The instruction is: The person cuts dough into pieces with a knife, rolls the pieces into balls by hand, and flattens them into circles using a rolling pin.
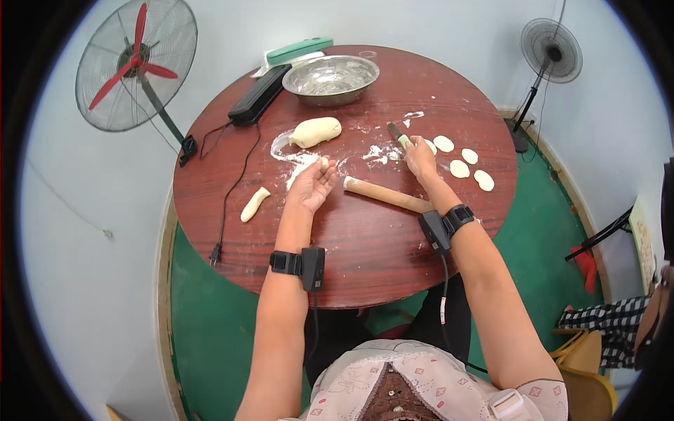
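My left hand [314, 186] is turned palm up over the floured tabletop, its fingers curled around a small piece of dough [324, 162]. In my right hand [421, 158] is a knife [397, 134] with a green handle and a dark far end, pointing away to the left. A wooden rolling pin [386, 194] lies between my forearms, its right end partly behind my right wrist. Beyond my left hand rests a thick dough log [316, 132]; a thinner dough strip [255, 204] lies to the left. Several flat dough rounds [459, 168] are spread right of my right hand.
At the back of the round table [379, 259] stand a metal basin [331, 78], a black long device [259, 95] with its cord [244, 168], and a green case [300, 49]. Fans [136, 64] [551, 50] flank the table. A person in checked clothing [604, 324] is at the right edge.
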Demonstrator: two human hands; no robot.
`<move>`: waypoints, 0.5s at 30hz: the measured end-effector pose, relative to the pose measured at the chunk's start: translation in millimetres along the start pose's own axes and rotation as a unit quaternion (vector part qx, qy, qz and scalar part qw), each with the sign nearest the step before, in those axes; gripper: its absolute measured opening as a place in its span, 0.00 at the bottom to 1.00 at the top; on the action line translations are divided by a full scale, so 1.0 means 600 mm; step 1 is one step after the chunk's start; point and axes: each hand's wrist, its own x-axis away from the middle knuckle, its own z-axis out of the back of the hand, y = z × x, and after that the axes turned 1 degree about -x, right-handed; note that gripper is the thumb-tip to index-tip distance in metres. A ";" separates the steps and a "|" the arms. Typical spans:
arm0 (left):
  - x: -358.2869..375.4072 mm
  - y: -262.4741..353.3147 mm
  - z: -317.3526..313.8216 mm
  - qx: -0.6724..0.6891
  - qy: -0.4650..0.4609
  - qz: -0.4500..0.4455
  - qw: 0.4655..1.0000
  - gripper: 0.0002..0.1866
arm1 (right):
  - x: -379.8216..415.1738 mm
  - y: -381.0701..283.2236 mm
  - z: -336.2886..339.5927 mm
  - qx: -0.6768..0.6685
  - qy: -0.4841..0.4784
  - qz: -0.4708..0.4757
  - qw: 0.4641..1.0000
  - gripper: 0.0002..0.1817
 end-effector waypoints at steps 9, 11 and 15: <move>0.037 0.006 -0.040 0.039 -0.014 0.025 0.999 0.17 | 0.061 -0.077 -0.012 0.172 0.023 0.158 0.972 0.20; 0.036 0.002 -0.040 0.036 -0.009 0.026 0.999 0.17 | 0.092 -0.100 -0.029 0.033 -0.013 0.234 0.972 0.19; 0.026 -0.010 -0.022 0.005 -0.033 0.013 0.999 0.15 | 0.163 -0.148 -0.048 -0.088 -0.043 0.392 0.915 0.20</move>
